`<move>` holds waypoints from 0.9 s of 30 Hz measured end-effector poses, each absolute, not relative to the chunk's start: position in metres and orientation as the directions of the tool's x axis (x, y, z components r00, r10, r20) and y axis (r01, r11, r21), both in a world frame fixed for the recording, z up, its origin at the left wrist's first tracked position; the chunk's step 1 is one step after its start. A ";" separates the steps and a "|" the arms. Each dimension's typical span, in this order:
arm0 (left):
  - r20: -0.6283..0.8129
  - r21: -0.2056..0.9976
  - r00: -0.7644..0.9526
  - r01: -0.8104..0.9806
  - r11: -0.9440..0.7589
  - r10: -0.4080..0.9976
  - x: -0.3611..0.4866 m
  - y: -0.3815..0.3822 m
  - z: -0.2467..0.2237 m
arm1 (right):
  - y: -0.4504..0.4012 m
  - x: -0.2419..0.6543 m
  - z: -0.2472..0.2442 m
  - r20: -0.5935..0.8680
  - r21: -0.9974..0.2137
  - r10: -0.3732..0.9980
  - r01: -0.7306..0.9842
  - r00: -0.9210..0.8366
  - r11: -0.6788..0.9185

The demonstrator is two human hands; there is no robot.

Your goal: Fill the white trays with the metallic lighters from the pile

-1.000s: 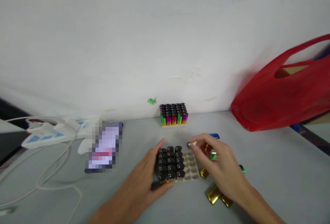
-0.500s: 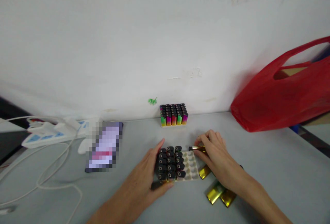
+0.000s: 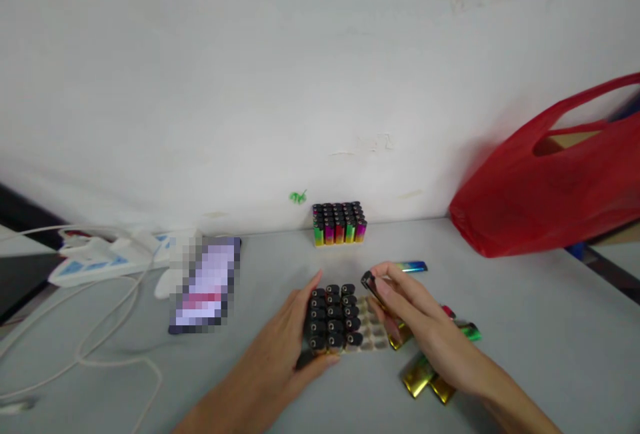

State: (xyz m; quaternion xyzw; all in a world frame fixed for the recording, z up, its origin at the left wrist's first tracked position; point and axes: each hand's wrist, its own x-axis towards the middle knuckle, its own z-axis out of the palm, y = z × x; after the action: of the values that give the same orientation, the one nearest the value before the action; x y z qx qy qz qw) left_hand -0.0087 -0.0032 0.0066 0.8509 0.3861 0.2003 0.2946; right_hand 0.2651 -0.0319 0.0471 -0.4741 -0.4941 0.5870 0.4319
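Observation:
A pale tray (image 3: pixel 379 345) with round-edged slots stands on the grey table. Several black-topped lighters (image 3: pixel 334 326) stand upright in its left part; the slots on the right show bare. Around the tray's left end, my left hand (image 3: pixel 280 341) is closed, thumb along the front and a finger at the back. My right hand (image 3: pixel 417 311) pinches a lighter (image 3: pixel 369 281), tilted, its black top up and to the left, just above the tray's back right corner. Loose gold-bottomed lighters (image 3: pixel 417 377) lie beneath and beside my right hand. Behind it lies a blue lighter (image 3: pixel 414 267).
A second block of upright colourful lighters (image 3: pixel 340 231) stands by the wall. At right is a red bag (image 3: pixel 550 187). On the left are a phone (image 3: pixel 207 284), a white power strip (image 3: pixel 85 271) and loose white cables (image 3: pixel 123 359).
My right hand has turned the lighter from lying flat to a tilted pose with its top raised. The blue lighter behind that hand now shows. My left hand keeps its hold on the tray.

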 end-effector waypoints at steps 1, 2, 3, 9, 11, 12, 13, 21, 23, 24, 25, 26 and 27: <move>0.112 0.657 0.621 0.539 -0.527 0.776 -0.009 -0.003 0.006 | -0.032 0.264 0.046 -0.146 -0.983 0.968 -0.078 -0.204 -0.165; 0.109 0.659 0.618 0.542 -0.522 0.779 -0.009 -0.003 0.006 | -0.032 0.263 0.043 -0.152 -0.977 0.960 -0.112 -0.235 -0.182; 0.104 0.661 0.615 0.545 -0.516 0.782 -0.009 -0.004 0.007 | -0.032 0.262 0.040 -0.153 -0.969 0.952 -0.147 -0.264 -0.196; 0.109 0.658 0.605 0.551 -0.513 0.789 -0.008 -0.004 0.008 | -0.027 0.259 0.030 -0.188 -0.884 0.913 -0.343 -0.362 -0.318; 0.111 0.656 0.605 0.551 -0.515 0.788 -0.008 -0.004 0.008 | -0.027 0.259 0.030 -0.211 -0.871 0.911 -0.355 -0.355 -0.341; 0.110 0.655 0.605 0.552 -0.515 0.789 -0.008 -0.004 0.008 | -0.027 0.258 0.031 -0.218 -0.870 0.912 -0.354 -0.346 -0.342; 0.109 0.655 0.605 0.553 -0.515 0.789 -0.009 -0.004 0.008 | -0.027 0.258 0.031 -0.219 -0.871 0.916 -0.356 -0.337 -0.339; 0.129 0.662 0.593 0.546 -0.514 0.795 -0.008 -0.003 0.007 | -0.030 0.249 0.027 -0.192 -0.797 0.918 -0.491 -0.348 -0.353; 0.132 0.661 0.594 0.544 -0.517 0.794 -0.008 -0.003 0.006 | -0.029 0.248 0.027 -0.200 -0.785 0.916 -0.503 -0.348 -0.363; 0.133 0.661 0.593 0.544 -0.517 0.794 -0.008 -0.003 0.005 | -0.029 0.248 0.028 -0.209 -0.779 0.911 -0.503 -0.354 -0.374; 0.136 0.660 0.592 0.544 -0.518 0.794 -0.009 -0.003 0.005 | -0.028 0.249 0.028 -0.217 -0.773 0.906 -0.502 -0.364 -0.387; 0.138 0.660 0.590 0.544 -0.519 0.795 -0.009 -0.002 0.004 | -0.027 0.250 0.028 -0.224 -0.766 0.901 -0.504 -0.372 -0.398; 0.141 0.659 0.589 0.544 -0.519 0.795 -0.009 -0.002 0.004 | -0.027 0.251 0.028 -0.228 -0.759 0.898 -0.508 -0.377 -0.406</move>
State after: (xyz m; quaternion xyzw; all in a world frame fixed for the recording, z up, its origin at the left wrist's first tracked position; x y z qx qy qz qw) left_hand -0.0092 -0.0024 0.0038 0.8438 0.3968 0.2187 0.2878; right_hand 0.2509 -0.0267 0.0278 -0.3240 -0.3006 0.7734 0.4544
